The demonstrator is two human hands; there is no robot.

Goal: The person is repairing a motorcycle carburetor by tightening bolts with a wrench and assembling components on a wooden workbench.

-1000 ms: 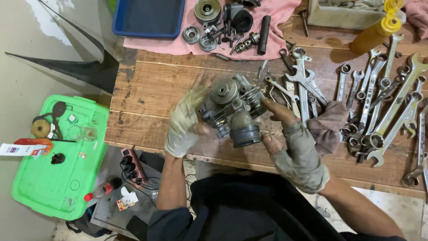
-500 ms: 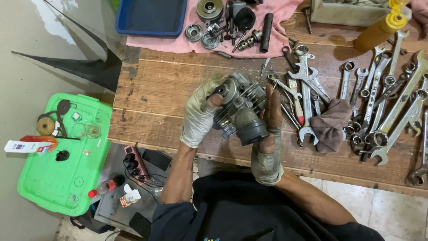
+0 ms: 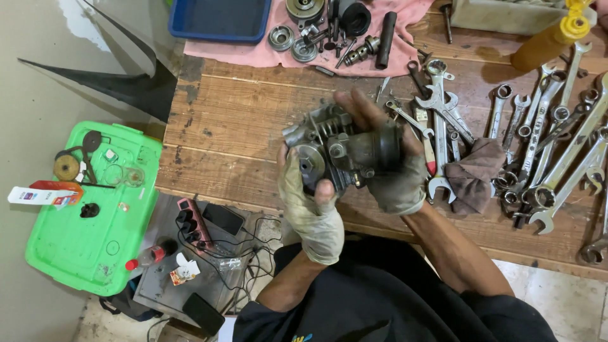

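We had the carburetor point(image 3: 345, 152) off the wooden bench point(image 3: 234, 126), mid-inspection. Left hand point(image 3: 310, 202) fingers curled tight under it, right hand point(image 3: 389, 171) wrapped round the body. Wrenches point(image 3: 557, 133) to the right. Next move prob needs a firm grip while turning.

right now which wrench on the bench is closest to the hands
The open-end wrench just right of the right hand, its jaw pointing toward the bench edge beside the brown rag. The other wrenches lie farther right or farther back.

Grimy grey metal engine part point(image 3: 345, 152), prob. a carburetor, finned, tilted, held above wooden bench w/ both hands.
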